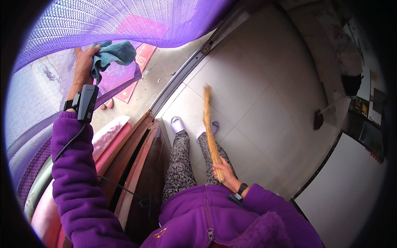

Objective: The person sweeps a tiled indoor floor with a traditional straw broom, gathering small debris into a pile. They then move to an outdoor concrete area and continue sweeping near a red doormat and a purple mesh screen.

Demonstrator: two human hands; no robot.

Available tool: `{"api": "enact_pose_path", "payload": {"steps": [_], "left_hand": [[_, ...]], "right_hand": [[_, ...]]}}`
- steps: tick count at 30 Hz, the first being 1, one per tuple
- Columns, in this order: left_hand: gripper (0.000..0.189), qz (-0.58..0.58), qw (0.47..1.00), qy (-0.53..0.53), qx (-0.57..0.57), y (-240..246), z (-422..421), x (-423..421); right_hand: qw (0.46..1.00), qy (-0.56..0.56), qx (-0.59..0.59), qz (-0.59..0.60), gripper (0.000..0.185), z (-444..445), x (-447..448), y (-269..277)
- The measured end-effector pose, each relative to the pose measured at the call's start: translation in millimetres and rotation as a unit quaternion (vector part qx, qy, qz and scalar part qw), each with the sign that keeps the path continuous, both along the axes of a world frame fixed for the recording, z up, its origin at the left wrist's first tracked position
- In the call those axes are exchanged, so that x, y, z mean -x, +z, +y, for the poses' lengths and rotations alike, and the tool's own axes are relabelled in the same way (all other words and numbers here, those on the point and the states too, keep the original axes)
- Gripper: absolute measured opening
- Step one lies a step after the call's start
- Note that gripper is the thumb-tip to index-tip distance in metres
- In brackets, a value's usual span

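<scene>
My left hand (81, 66) is raised at the upper left and grips a crumpled teal cloth (116, 54). It is against a sheer purple mesh curtain (93, 28), which billows above and around it; whether the fingers also hold the curtain is hidden. Low in front of my waist, my right hand (228, 175) is closed around the near end of a slim straw hand broom (211, 136). The broom slants up and away over my right leg, and its blurred far tip is above the tiled floor (248, 108).
A metal door track (180, 76) divides the tiles from concrete outside. Beyond it lie a red mat (141, 65) and footwear (108, 103). A brown door frame (130, 161) and pink rolls (111, 139) stand left. A dark mop head (318, 119) and white tabletop (338, 167) are right.
</scene>
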State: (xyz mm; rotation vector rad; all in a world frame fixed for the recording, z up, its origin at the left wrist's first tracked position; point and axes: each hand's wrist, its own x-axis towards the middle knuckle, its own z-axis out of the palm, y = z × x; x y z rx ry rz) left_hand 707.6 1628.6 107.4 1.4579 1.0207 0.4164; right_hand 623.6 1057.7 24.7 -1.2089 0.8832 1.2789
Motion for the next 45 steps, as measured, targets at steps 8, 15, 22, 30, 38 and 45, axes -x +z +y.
{"api": "enact_pose_path", "payload": {"steps": [8,15,22,30,38,45], "left_hand": [[0.062,0.042,0.998,-0.013,-0.041,3.4,-15.7,-4.0],[0.056,0.057,0.997,0.030,-0.038,2.0,-14.0,-6.2],[0.055,-0.022,0.999,0.038,0.019,14.3,-5.9,-0.5],[0.089,0.042,0.999,0.010,-0.025,30.5,4.4,-3.7],[0.076,0.096,0.992,0.079,-0.024,16.5,-7.4,-4.2],[0.024,0.115,0.981,0.143,0.067,25.5,-28.2,-17.7]], "right_hand": [[0.989,0.049,-0.140,0.016,0.067,127.1,2.7,-80.4],[0.952,0.233,-0.194,-0.044,0.080,89.4,-52.9,-12.4],[0.982,0.156,-0.078,-0.078,0.076,7.3,-59.8,20.9],[0.960,0.139,0.092,-0.225,0.076,-29.8,-185.4,-81.2],[0.927,0.297,0.018,-0.228,0.077,50.1,-166.7,-138.8],[0.959,0.215,-0.178,0.052,0.080,71.5,-208.4,-55.4]]}}
